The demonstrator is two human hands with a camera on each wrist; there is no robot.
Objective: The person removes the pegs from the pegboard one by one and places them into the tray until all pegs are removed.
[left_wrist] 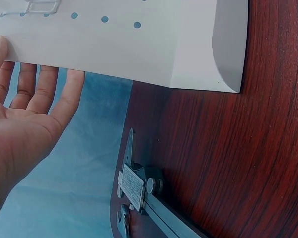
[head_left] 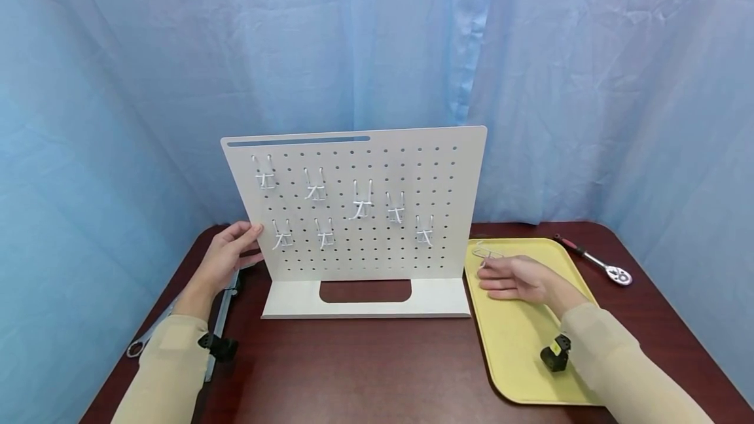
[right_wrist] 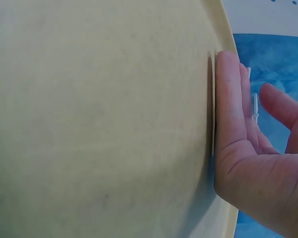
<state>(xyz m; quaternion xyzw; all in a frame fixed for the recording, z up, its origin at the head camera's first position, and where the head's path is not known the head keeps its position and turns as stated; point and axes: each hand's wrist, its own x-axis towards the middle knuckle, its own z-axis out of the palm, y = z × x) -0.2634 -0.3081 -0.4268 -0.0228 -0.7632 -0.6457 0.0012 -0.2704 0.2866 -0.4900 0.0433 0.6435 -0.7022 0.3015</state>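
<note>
My left hand (head_left: 226, 257) grips the left edge of a white pegboard (head_left: 424, 139), thumb on its front face and fingers behind, as the left wrist view shows. The board stands on its own base, and several white double-wire hooks (head_left: 362, 205) are fitted in its holes. Over the far left part of a yellow tray (head_left: 524, 339), my right hand (head_left: 518, 278) reaches a loose white wire hook (head_left: 486, 252). In the right wrist view its fingers (right_wrist: 229, 99) are straight and the thumb stands apart, with the hook partly hidden behind them.
A digital caliper (left_wrist: 134, 183) and a ring-ended wrench (head_left: 137, 347) lie on the dark wood table (head_left: 353, 371) at the left. Right of the tray lies a ratchet (head_left: 618, 275) with a red and black handle. Blue curtains (head_left: 294, 38) surround the table.
</note>
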